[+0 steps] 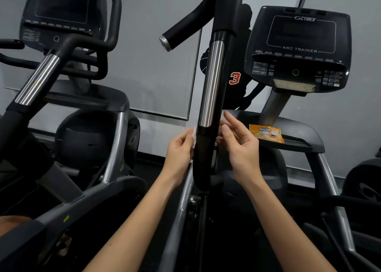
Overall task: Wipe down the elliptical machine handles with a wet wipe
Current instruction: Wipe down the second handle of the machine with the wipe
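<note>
- My left grip (181, 146) pinches a thin white wet wipe (193, 136) at the upright black chrome-striped handle (208, 106).
- My right grip (239, 146): fingers loosely outstretched beside it; I cannot tell if it grasps anything.

Dark floor (148, 164), matte, seen between and below the frames. Standing on it, side by side and near each other: left-hand machine (90, 139) with round black housing and grey frame rails; right-hand arc trainer (299, 45) with grey rails sloping down toward the floor. Feet of both hidden, contact with the floor not visible. On the arc trainer, below the console post: grey moulded ledge (305, 136), broad, with a dark groove along its front edge. Lying directly on the ledge, at its left end: one orange packet (267, 134), flat, printed face up, white lettering "Tender", near edge by the groove.
</note>
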A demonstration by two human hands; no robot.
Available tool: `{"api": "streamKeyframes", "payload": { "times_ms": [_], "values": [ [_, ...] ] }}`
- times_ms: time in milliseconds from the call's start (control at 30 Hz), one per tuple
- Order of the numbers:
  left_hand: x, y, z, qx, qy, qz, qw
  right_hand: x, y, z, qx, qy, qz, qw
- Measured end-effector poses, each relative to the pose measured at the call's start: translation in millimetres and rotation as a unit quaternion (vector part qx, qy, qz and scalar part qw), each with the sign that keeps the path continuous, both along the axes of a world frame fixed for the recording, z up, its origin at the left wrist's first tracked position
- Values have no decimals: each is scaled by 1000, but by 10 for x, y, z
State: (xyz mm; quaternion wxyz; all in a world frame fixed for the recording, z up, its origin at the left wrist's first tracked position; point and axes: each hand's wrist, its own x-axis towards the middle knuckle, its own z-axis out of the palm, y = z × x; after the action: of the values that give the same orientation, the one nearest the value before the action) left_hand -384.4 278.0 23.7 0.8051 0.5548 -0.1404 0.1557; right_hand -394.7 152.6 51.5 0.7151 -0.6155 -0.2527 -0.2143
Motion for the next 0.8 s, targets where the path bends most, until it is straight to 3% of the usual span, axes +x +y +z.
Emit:
{"api": "streamKeyframes", "payload": {
  "times_ms": [100, 267, 433, 567, 800],
  "values": [
    [-116, -65, -221, 6, -7, 8, 1000, -23, -21, -103, -20, 8, -13, 1000],
    [-281, -128, -225, -72, -3, 114, 991, -79, -30, -279, -46, 13, -24, 999],
    [-353, -136, -70, -25, -93, 180, 979, -118, 11, -270, -45, -2, -34, 998],
    [-249, -154, -14, -116, -12, 137, 984, -137, 29, -256, -44, -10, -32, 998],
    [-342, -185, -232, -138, 43, 122, 982, -125, 26, -263, -50, -5, -41, 998]
  ]
}}
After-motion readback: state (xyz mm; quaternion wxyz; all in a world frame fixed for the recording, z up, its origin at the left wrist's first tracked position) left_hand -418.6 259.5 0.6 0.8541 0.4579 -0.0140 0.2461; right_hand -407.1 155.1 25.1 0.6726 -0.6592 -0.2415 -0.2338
